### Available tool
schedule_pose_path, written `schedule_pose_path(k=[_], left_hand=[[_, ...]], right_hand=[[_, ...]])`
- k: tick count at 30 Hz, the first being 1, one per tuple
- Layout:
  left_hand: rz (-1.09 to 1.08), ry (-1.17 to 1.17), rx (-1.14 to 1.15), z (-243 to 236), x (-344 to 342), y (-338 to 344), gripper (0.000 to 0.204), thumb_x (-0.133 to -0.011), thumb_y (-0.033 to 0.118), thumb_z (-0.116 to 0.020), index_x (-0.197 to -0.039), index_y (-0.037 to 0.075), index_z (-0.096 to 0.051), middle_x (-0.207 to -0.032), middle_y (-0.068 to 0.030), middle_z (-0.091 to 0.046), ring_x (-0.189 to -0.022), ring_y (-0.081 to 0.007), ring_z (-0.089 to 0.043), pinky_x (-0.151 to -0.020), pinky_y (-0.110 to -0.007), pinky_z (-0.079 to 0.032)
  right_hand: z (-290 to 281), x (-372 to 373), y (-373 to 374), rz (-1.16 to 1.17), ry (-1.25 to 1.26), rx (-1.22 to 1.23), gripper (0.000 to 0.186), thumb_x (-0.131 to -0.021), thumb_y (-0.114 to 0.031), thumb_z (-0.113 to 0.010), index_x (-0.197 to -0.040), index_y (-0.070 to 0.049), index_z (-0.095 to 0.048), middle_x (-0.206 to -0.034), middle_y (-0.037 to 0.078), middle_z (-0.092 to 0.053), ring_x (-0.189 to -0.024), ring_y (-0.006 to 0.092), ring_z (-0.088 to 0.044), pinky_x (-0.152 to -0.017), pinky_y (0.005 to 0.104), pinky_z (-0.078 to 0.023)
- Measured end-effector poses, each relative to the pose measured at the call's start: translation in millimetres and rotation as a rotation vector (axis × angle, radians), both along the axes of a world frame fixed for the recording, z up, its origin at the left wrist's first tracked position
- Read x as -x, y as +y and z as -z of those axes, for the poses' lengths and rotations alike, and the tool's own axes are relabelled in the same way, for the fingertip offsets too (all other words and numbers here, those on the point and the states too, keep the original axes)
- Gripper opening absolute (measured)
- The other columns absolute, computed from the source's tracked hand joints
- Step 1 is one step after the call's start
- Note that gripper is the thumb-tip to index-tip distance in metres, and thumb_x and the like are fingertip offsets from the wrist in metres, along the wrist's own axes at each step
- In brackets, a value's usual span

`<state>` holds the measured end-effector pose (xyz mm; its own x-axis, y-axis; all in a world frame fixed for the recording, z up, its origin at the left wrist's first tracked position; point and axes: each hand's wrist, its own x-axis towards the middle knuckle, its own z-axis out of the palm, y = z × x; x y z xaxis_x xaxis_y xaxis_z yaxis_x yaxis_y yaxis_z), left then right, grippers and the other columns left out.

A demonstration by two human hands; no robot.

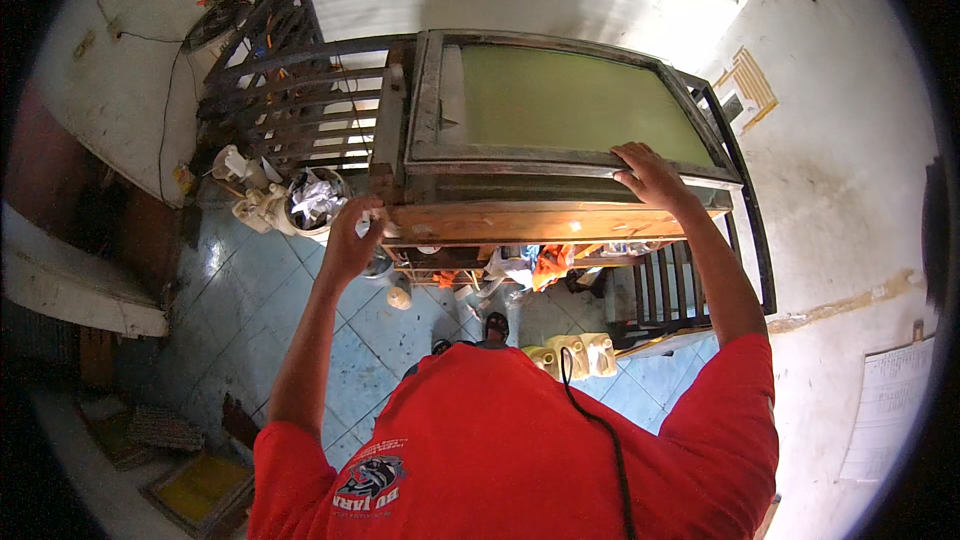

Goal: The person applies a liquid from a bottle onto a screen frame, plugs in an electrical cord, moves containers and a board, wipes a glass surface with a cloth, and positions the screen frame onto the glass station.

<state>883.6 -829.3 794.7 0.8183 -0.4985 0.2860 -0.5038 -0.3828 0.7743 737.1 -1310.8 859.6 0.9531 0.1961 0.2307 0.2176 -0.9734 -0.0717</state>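
A dark-framed panel with a greenish, see-through screen (575,100) lies on a wooden bench (530,223) in front of me. My right hand (652,178) grips the near bar of the panel's frame toward its right end, fingers over the top and thumb below. At the bench's left corner, my left hand (352,237) has its fingers and thumb curled. A small whitish patch shows between them, and I cannot make out what it is. Both arms are stretched forward and set wide apart.
A bin (318,202) of crumpled white material stands left of the bench, by pale jugs (258,208). Dark slatted racks (320,115) rise behind. Orange and white cloths (550,265) fill a lower shelf. Yellowish jugs (580,353) sit on blue floor tiles (370,340).
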Motion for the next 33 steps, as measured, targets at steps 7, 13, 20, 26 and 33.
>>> schedule_pose_path(k=[7,13,20,26,33], left_hand=[[0.015,0.227,0.208,-30,-63,-57,0.048,-0.089,0.041,-0.046,-0.124,0.008,-0.042,-0.123,-0.0134,-0.046,-0.109,-0.0246,-0.050,-0.087,-0.037,-0.041],[0.013,0.193,0.409,-65,-103,-99,0.067,-0.086,0.051,-0.046,-0.137,0.013,-0.024,-0.135,-0.0186,-0.032,-0.119,-0.0298,-0.042,-0.094,-0.043,-0.037],[-0.021,-0.079,-0.038,-111,-142,-150,0.080,-0.084,0.044,-0.054,-0.140,0.012,-0.006,-0.134,-0.0248,-0.032,-0.121,-0.0316,-0.040,-0.093,-0.044,-0.039],[0.036,-0.210,0.150,-146,-138,-171,0.082,-0.086,0.031,-0.056,-0.141,0.013,0.002,-0.120,-0.0196,-0.048,-0.108,-0.0262,-0.051,-0.090,-0.040,-0.042],[-0.170,-0.263,0.291,-231,-119,-89,0.040,-0.084,0.028,-0.061,-0.109,-0.002,-0.052,-0.104,-0.0098,-0.058,-0.098,-0.0165,-0.051,-0.088,-0.031,-0.039]], right_hand=[[-73,-22,-4,0.092,-0.066,0.253,0.049,-0.079,-0.045,-0.057,-0.103,-0.002,-0.053,-0.094,0.014,-0.056,-0.087,0.0314,-0.056,-0.074,0.0414,-0.047],[-140,-58,-35,0.174,-0.181,0.310,0.048,-0.073,-0.045,-0.064,-0.100,-0.005,-0.059,-0.093,0.013,-0.061,-0.085,0.0285,-0.060,-0.074,0.0371,-0.048],[-195,-85,-59,0.127,-0.255,0.317,0.038,-0.072,-0.037,-0.069,-0.093,-0.006,-0.063,-0.082,0.011,-0.063,-0.070,0.0267,-0.062,-0.067,0.0364,-0.049],[-242,-90,-53,0.188,-0.274,0.405,0.044,-0.069,-0.037,-0.071,-0.097,-0.004,-0.062,-0.093,0.013,-0.063,-0.083,0.0292,-0.061,-0.077,0.0359,-0.048],[-337,-72,-1,0.048,-0.499,0.472,0.049,-0.068,-0.038,-0.072,-0.097,0.001,-0.062,-0.093,0.017,-0.063,-0.081,0.0300,-0.061,-0.077,0.0356,-0.048]])
